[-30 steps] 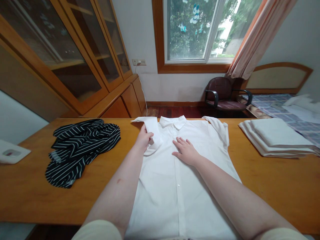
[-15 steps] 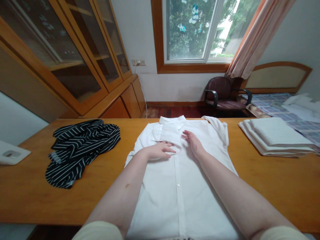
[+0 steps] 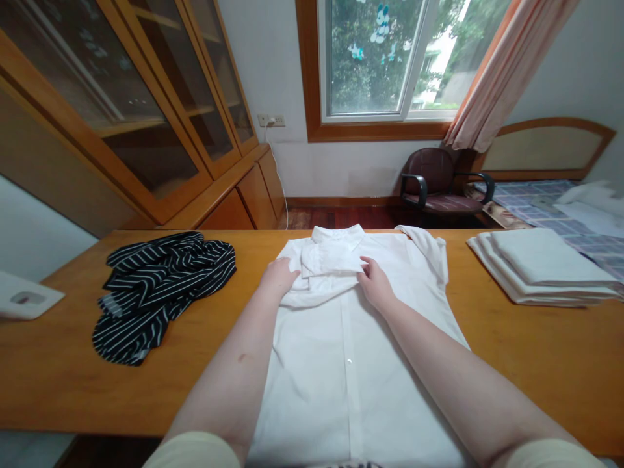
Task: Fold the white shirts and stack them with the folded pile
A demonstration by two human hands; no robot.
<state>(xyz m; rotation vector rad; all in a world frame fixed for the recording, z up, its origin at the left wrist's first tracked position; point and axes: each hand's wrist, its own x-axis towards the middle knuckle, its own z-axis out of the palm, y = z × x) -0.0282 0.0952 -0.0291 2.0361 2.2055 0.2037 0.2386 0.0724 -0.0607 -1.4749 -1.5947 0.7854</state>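
A white button-up shirt (image 3: 351, 351) lies flat, front up, on the wooden table (image 3: 536, 351), collar toward the window. Its left sleeve (image 3: 331, 260) is folded in across the chest just below the collar. My left hand (image 3: 279, 278) rests on the shirt's left shoulder fold, fingers together and pressing down on the cloth. My right hand (image 3: 376, 283) lies on the chest at the sleeve's right end, fingers touching the cuff. The right sleeve (image 3: 429, 248) still spreads out toward the far right.
A crumpled black-and-white striped garment (image 3: 160, 286) lies on the table at left. A stack of folded white cloth (image 3: 541, 266) sits at right. A white object (image 3: 24, 299) is at the far left edge. Behind: cabinet (image 3: 146, 117), armchair (image 3: 439, 185), bed.
The left hand carried the left sleeve from the shoulder across the chest, then drew back to the shoulder fold. The right hand slid up to the sleeve's end.
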